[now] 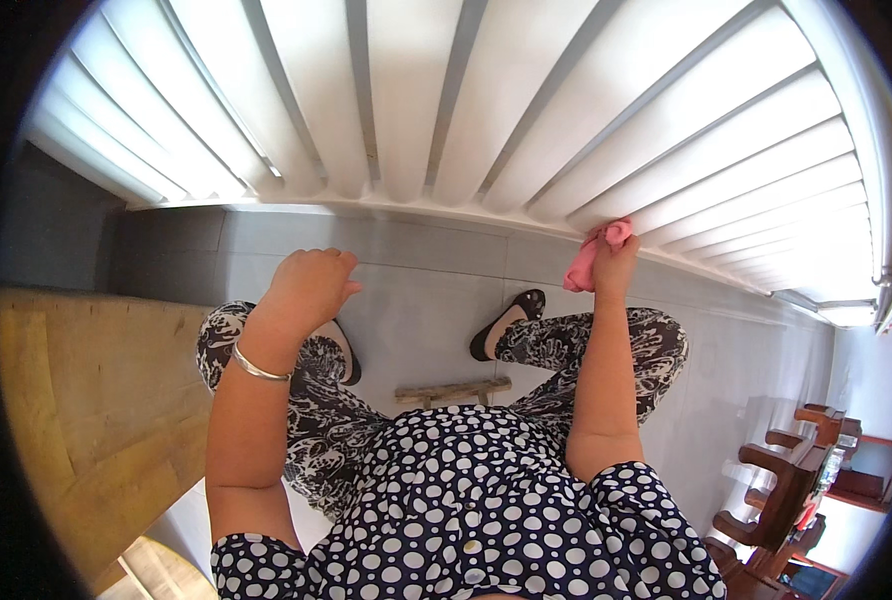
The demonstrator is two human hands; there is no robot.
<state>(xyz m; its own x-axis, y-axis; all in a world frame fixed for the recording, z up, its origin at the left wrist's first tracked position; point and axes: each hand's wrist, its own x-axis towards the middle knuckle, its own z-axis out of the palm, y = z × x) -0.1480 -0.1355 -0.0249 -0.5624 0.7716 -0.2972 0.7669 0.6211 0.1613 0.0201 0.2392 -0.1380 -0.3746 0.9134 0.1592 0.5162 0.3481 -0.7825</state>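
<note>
My right hand (614,268) is closed around a crumpled pink cloth (584,266). The cloth touches the lower edge of a tall white slatted panel (403,110), at the foot of its slats. My left hand (313,286) hangs in front of my left knee, a little short of the panel. Its fingers are loosely bent with the thumb apart, and nothing shows in them. A silver bangle (258,368) circles that wrist.
Part of a small wooden stool (453,390) shows beneath me, between my black shoes. A wooden surface (86,390) stands close on the left. Dark brown wooden furniture (781,490) is at the lower right. Grey tiles (396,240) cover the floor.
</note>
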